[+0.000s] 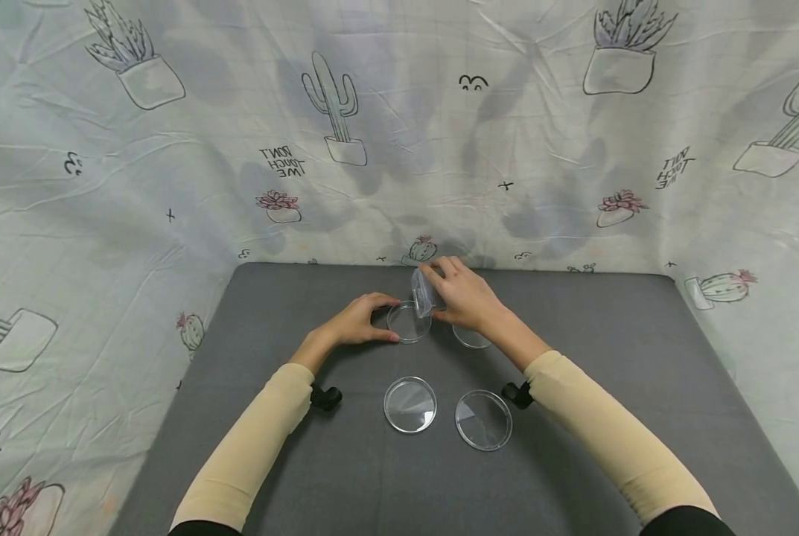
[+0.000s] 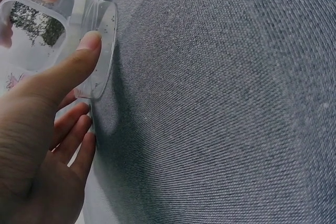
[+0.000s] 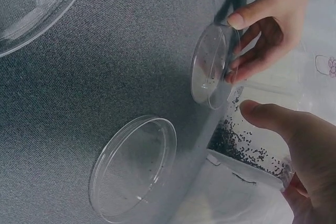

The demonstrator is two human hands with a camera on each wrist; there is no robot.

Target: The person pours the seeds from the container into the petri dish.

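My left hand [image 1: 362, 320] holds a clear round petri dish [image 1: 409, 325] by its rim, thumb on the near side and fingers on the far side. A few dark specks show in that dish in the left wrist view. Above its right edge, my right hand [image 1: 469, 298] grips a small clear plastic box [image 1: 423, 294], tilted steeply toward the dish. Many tiny black grains [image 3: 227, 136] lie along the box's inside, seen in the right wrist view. A second petri dish [image 1: 471, 339] stands just right, partly hidden under my right hand.
Two more clear petri dishes, a left one [image 1: 409, 405] and a right one [image 1: 483, 420], lie nearer on the grey tabletop [image 1: 292, 461]. A cactus-printed cloth [image 1: 399, 126] hangs behind the table and along its sides.
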